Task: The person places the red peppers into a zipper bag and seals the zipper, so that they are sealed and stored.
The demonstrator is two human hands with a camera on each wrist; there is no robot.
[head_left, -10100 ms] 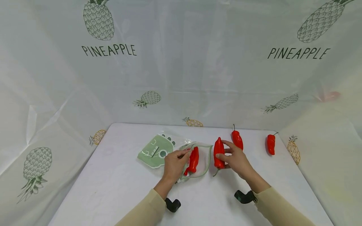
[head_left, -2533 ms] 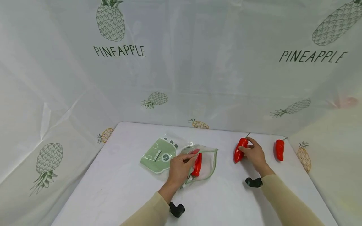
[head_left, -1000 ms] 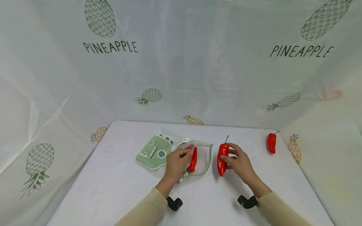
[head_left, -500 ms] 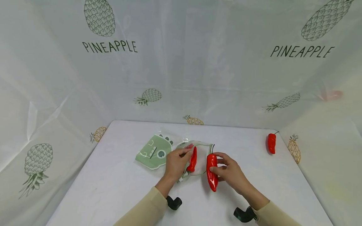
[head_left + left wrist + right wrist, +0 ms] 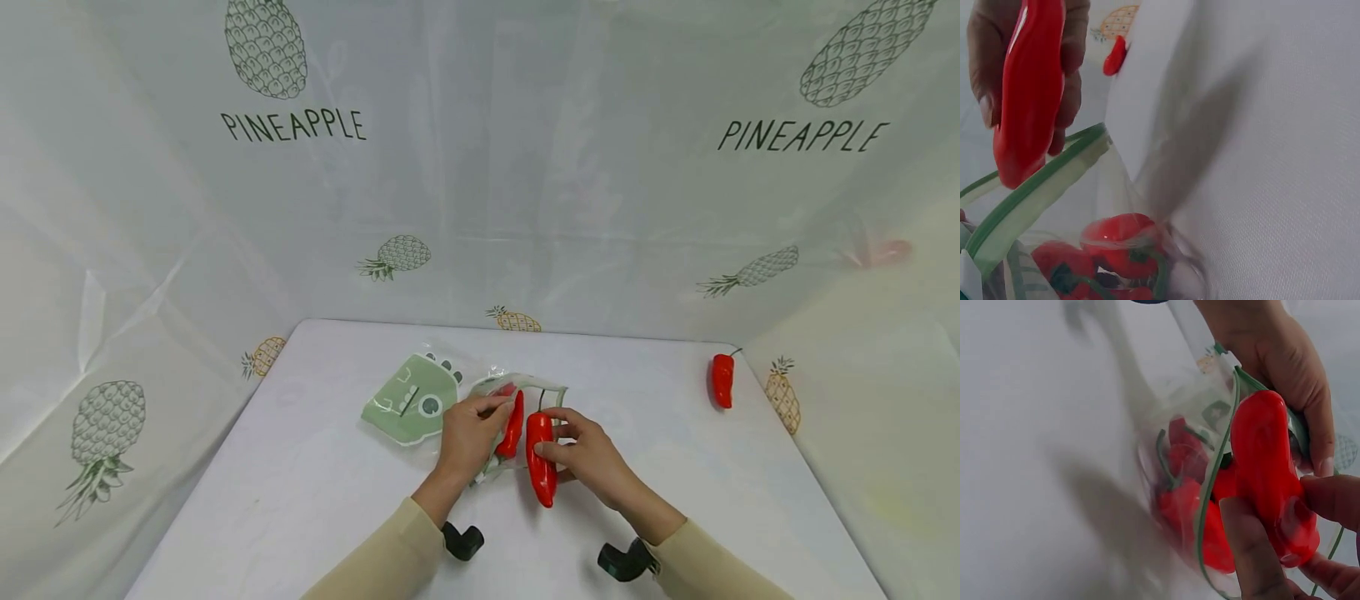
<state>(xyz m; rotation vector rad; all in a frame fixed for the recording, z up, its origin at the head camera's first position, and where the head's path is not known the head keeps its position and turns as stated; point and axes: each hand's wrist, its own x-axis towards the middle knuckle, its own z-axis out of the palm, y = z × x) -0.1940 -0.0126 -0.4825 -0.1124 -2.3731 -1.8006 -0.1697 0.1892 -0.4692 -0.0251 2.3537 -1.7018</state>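
My left hand point(image 5: 468, 433) pinches the rim of a clear zip bag point(image 5: 1035, 181) with a green edge, keeping its mouth apart. Inside, several red peppers point(image 5: 1191, 506) with green stems show through the plastic. My right hand point(image 5: 588, 458) grips another long red pepper point(image 5: 541, 462) between thumb and fingers, its stem pointing away from me and its tip towards me. This pepper overlaps the bag's mouth in the head view; the right wrist view has it right beside the green rim. Part of the bag is hidden behind my left hand.
One more red pepper point(image 5: 722, 383) lies at the back right corner of the white table point(image 5: 315, 517). A green cartoon face print point(image 5: 408, 408) on clear plastic lies flat left of my left hand. A pineapple-print curtain point(image 5: 480, 200) hangs behind the table.
An earlier pepper has left my right hand. That hand has since picked up another from the back right and brought it left to the bag's mouth. My left hand keeps hold of the bag.
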